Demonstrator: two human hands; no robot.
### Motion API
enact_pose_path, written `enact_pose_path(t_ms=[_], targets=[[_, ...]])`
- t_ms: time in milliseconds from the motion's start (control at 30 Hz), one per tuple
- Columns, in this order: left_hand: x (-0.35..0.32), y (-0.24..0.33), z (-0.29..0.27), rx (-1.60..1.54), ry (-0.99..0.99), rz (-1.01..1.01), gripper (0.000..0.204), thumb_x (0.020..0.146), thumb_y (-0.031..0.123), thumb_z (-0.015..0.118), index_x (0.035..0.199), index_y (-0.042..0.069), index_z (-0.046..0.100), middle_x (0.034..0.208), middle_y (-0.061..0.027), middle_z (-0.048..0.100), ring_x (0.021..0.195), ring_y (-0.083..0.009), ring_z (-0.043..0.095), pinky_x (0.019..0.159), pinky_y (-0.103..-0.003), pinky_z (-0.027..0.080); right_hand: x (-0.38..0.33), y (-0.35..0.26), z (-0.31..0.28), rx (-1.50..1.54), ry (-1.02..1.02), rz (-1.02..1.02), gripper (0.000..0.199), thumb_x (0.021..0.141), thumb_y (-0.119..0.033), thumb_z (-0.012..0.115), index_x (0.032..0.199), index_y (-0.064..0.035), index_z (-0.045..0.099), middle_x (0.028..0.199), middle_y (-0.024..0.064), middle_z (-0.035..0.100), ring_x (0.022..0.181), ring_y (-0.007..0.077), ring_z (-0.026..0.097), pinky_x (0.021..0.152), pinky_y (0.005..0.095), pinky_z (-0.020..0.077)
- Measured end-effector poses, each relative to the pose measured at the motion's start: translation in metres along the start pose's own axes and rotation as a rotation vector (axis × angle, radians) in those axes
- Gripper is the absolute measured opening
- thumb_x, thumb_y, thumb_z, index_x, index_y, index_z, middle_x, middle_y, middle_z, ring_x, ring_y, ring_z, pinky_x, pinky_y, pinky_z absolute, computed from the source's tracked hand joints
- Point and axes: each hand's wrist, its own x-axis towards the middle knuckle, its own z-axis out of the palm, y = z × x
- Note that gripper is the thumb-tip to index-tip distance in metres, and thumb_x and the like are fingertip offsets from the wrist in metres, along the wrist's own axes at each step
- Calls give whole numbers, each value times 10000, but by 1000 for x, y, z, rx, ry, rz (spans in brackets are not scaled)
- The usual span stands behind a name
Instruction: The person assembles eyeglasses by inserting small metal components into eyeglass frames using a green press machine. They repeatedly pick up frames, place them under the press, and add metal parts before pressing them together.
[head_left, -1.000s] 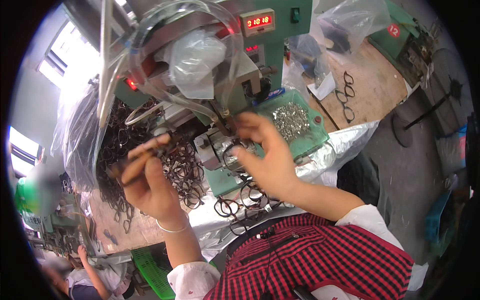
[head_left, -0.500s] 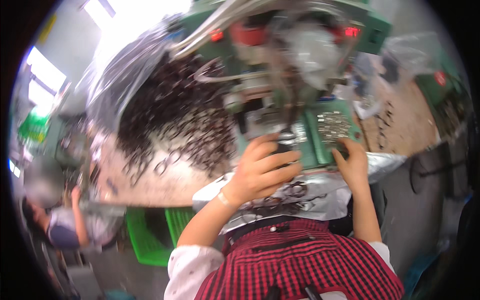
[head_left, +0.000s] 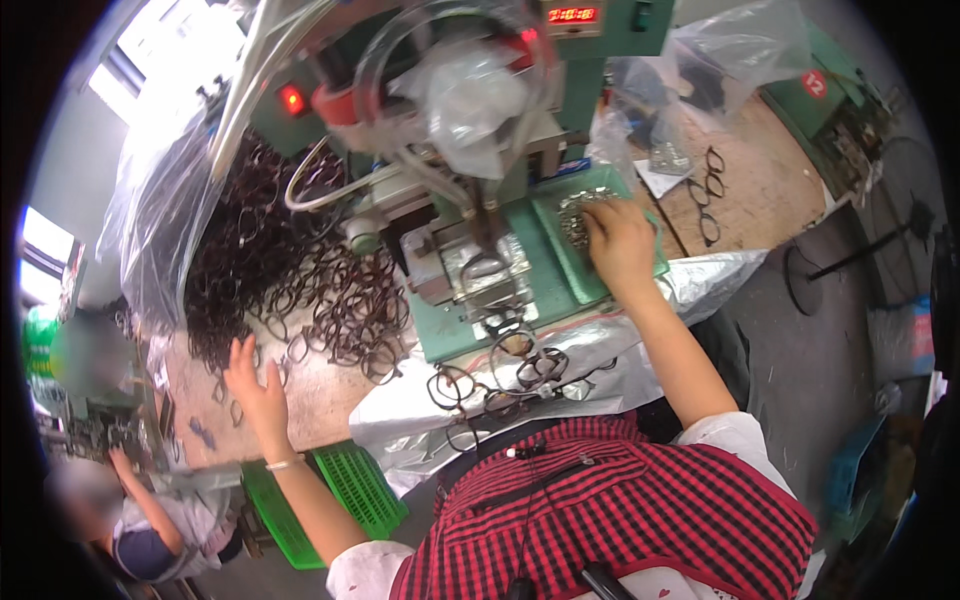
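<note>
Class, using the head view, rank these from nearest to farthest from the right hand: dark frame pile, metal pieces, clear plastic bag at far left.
1. Metal pieces: in the green tray, at the right hand.
2. Frame pile: centre-left.
3. Plastic bag: far left.

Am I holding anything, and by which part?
Left hand holds nothing. Right hand is at the small metal pieces; whether it grips one, and where, is hidden.

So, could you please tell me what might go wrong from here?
The right hand is at the small metal parts in the green tray; some might spill. Eyeglass frames on the silver sheet lie close to the checked apron and could snag. The open left hand is beside the frame pile and might knock some loose.
</note>
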Motion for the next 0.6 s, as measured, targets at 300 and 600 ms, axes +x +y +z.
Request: enact_pose_path(t_ms=[300, 600], targets=[[-18, -70, 48, 2, 121, -383, 167, 942, 163, 628, 929, -2, 657, 880, -233, 706, 787, -417, 669, 707, -492, 514, 7, -6, -2, 179, 4, 109, 99, 812, -83, 695, 882, -65, 763, 867, 97, 706, 883, 324, 656, 780, 431, 518], [-34, -130, 100, 10, 0, -569, 330, 1021, 206, 530, 1264, 0, 615, 1162, -264, 690, 1049, -469, 648, 883, -508, 512, -34, -2, -51, 313, 40, 387, 128, 862, -22, 721, 987, -9, 746, 956, 99, 729, 905, 220, 680, 846, 323, 515]])
